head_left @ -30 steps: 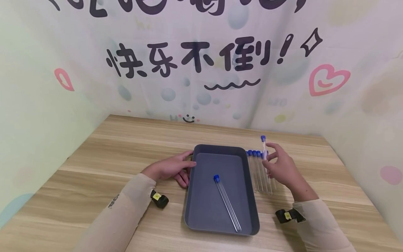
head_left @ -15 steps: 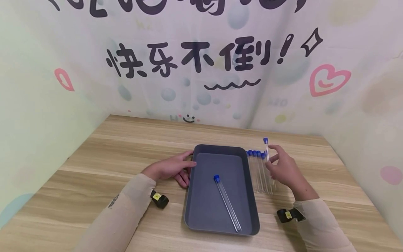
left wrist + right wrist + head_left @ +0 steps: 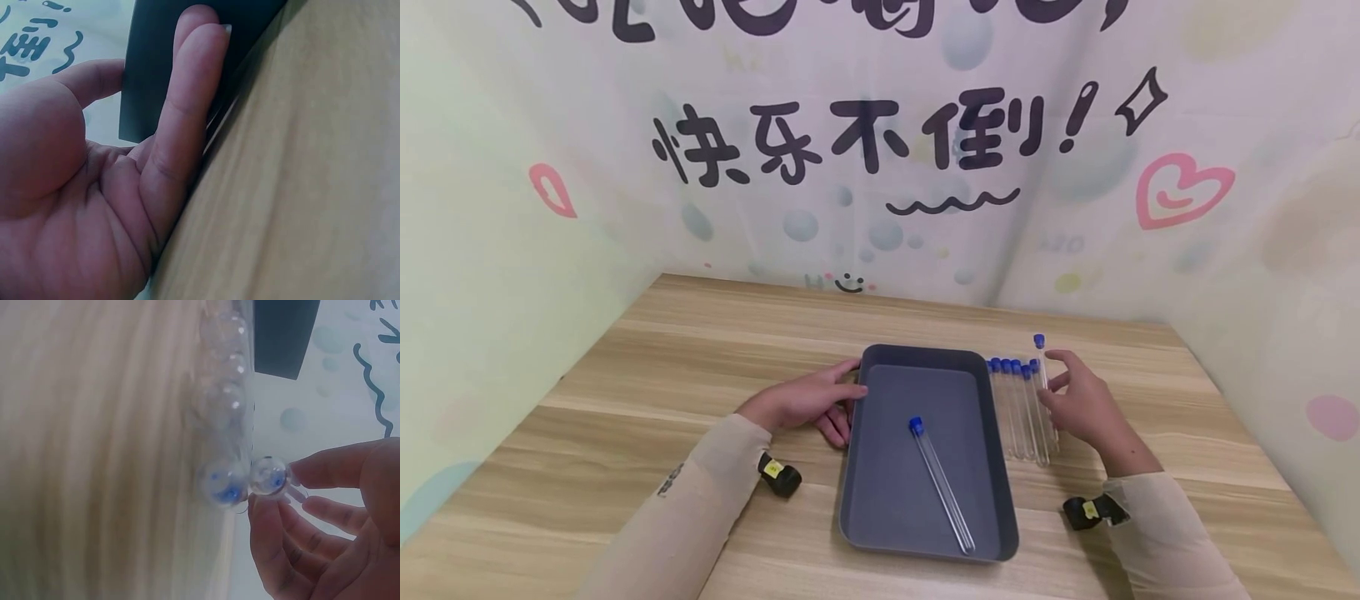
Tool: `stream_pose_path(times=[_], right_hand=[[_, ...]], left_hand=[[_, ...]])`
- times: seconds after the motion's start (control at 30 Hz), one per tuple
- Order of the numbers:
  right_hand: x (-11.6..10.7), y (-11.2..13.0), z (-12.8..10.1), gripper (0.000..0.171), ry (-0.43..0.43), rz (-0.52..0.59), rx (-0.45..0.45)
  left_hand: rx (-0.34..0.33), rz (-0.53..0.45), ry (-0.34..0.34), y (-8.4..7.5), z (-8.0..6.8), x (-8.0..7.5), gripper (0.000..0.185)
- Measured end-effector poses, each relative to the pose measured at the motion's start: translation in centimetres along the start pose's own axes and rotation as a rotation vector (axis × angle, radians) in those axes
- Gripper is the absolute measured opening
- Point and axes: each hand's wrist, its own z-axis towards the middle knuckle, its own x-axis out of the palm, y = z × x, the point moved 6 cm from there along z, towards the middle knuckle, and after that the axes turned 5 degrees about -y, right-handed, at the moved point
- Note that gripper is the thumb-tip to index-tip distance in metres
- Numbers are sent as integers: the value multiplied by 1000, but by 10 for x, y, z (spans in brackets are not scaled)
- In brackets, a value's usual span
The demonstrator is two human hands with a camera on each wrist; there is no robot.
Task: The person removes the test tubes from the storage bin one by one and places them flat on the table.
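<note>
My right hand (image 3: 1078, 404) pinches a clear test tube (image 3: 1040, 343) with a blue cap between thumb and fingers. The cap end is tilted up at the right end of a row of similar capped tubes (image 3: 1018, 412). In the right wrist view, the rounded bottom of the held tube (image 3: 270, 477) is beside the row's last tube (image 3: 223, 483). Along the left side of a dark grey tray (image 3: 880, 500) lies my left hand (image 3: 805, 400), thumb at the rim. The left wrist view has straight fingers (image 3: 187, 119) against the tray's outer wall. One blue-capped tube (image 3: 942, 483) lies slanted inside.
The row of tubes lies close along the tray's right side. A wooden table (image 3: 700, 333) carries everything. Behind it hangs a printed cloth backdrop (image 3: 820, 242), with pale walls at both sides.
My right hand has moved slightly right with the test tube, and its cap end has come down a little toward the row's right end. The left hand and tray have stayed put.
</note>
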Motion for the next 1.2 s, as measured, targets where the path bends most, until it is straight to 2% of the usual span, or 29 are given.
stream_pose_path(times=[0.37, 0.87, 1.2], right_hand=[[1, -5, 1, 65, 15, 4, 27], [4, -6, -1, 53, 66, -40, -7], [4, -4, -3, 53, 73, -49, -10]], left_hand=[[1, -4, 4, 1, 1, -1, 68], [-4, -6, 0, 0, -1, 0, 67], [-4, -5, 0, 1, -1, 0, 67]])
